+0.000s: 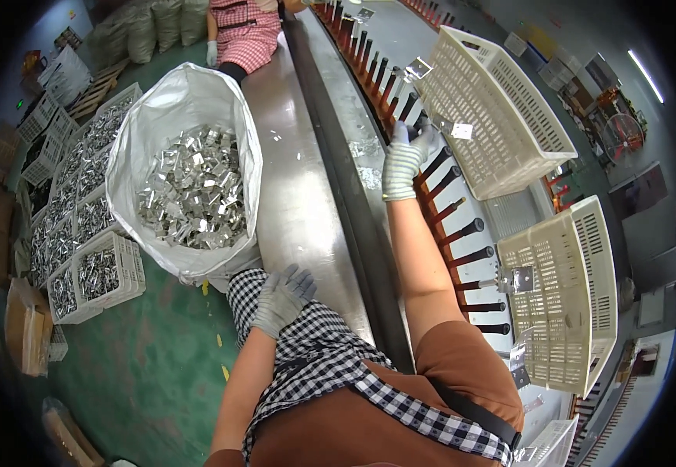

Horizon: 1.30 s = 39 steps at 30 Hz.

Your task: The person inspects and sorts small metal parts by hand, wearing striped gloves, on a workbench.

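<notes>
My left hand, in a pale striped glove, lies on my black-and-white checked apron with its fingers stretched out and nothing in them. At the row of black handles, my gloved right hand closes around one handle, which its fingers mostly hide. A small shiny metal bracket with holes shows just beyond these fingers. Another metal bracket sits by a handle nearer to me. To my left, a white woven sack holds a heap of shiny metal pieces.
Cream plastic crates stand beyond the handles. A steel bench and a dark rail run between sack and handles. Crates of metal parts cover the floor at left. Another person in a red checked apron is at the far end.
</notes>
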Available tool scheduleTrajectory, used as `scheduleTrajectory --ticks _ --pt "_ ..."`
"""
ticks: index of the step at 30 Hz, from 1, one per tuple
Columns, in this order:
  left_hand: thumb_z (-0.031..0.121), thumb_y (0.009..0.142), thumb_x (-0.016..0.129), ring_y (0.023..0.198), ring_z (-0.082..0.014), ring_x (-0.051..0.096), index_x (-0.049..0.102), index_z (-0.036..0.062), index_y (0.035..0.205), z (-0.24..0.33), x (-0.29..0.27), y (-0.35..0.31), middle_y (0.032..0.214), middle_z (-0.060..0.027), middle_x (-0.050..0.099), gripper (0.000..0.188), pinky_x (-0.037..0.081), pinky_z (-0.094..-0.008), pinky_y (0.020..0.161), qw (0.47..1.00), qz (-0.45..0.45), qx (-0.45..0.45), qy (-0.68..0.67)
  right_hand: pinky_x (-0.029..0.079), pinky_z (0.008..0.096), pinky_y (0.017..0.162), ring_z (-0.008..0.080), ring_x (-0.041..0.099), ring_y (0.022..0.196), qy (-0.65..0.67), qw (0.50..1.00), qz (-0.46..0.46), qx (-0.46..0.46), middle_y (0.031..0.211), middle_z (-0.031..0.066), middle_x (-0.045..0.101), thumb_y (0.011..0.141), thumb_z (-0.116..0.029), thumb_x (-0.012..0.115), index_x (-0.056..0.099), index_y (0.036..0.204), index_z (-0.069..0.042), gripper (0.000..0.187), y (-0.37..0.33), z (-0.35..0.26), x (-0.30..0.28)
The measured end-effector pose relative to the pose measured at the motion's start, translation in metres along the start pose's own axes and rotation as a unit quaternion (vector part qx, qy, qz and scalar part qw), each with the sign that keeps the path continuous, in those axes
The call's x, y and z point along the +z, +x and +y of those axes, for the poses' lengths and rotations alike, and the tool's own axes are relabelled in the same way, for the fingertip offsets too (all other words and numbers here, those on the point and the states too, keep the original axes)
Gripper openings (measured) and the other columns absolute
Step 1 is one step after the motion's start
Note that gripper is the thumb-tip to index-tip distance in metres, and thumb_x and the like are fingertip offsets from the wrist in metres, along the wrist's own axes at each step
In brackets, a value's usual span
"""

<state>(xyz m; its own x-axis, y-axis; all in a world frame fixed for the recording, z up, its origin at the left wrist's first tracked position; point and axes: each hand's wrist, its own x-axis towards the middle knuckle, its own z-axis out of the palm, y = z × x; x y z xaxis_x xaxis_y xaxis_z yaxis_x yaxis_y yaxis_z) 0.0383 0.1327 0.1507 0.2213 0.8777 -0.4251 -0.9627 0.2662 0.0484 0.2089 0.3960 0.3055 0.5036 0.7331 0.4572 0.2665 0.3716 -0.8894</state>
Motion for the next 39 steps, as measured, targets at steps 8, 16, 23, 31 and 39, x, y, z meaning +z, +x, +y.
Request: scheduleTrajectory --ticks 8,16,23,31,39 --pt "0.034 0.087 0.046 0.101 -0.0320 0.051 0.046 0.0048 0.113 -0.004 0.008 -0.007 0.111 -0.0179 0.051 0.039 0.040 -0.0470 0.094 0.999 0.032 0.004 0.005 0.022 0.0376 0.105 0.0401 0.024 0.125 -0.129 0.990 -0.020 -0.059 0.133 0.0293 0.023 0.070 -0.020 0.066 0.026 0.129 0.009 0.077 0.046 0.041 0.029" --pt "0.034 0.083 0.054 0.103 -0.0301 0.049 0.040 0.0041 0.119 0.000 0.010 -0.009 0.110 -0.0168 0.051 0.049 0.040 -0.0441 0.093 1.000 -0.014 0.009 0.010 0.039 0.0399 0.084 0.0297 0.054 0.090 0.160 0.941 -0.154 -0.256 0.098 0.0171 0.059 0.081 -0.015 0.055 0.054 0.105 0.004 0.030 0.030 -0.116 0.081" --pt "0.032 0.082 0.056 0.102 -0.0304 0.049 0.044 0.0038 0.114 0.001 0.016 -0.008 0.108 -0.0177 0.052 0.045 0.042 -0.0436 0.090 0.999 0.030 0.011 0.024 0.045 0.0401 0.078 0.0357 0.056 0.087 -0.129 0.697 -0.645 -0.287 0.097 0.0221 0.057 0.077 -0.028 0.054 0.058 0.100 -0.001 0.036 -0.094 -0.054 0.128" --pt "0.039 0.086 0.046 0.112 -0.0306 0.043 0.052 0.0066 0.111 0.001 0.003 -0.002 0.118 -0.0156 0.049 0.042 0.032 -0.0456 0.100 1.000 0.008 0.006 0.027 0.046 0.0369 0.083 0.0314 0.054 0.098 0.050 0.882 -0.463 0.066 0.116 0.0196 0.049 0.075 -0.018 0.063 0.054 0.109 -0.001 0.039 -0.157 0.024 0.025" --pt "0.037 0.089 0.039 0.107 -0.0323 0.049 0.050 0.0044 0.112 0.003 0.002 -0.004 0.114 -0.0177 0.053 0.042 0.034 -0.0473 0.099 1.000 0.025 -0.006 0.001 0.032 0.0373 0.099 0.0341 0.035 0.119 -0.029 0.998 -0.055 0.031 0.140 0.0262 0.012 0.078 -0.015 0.057 0.026 0.132 0.005 0.065 -0.079 0.010 -0.050"
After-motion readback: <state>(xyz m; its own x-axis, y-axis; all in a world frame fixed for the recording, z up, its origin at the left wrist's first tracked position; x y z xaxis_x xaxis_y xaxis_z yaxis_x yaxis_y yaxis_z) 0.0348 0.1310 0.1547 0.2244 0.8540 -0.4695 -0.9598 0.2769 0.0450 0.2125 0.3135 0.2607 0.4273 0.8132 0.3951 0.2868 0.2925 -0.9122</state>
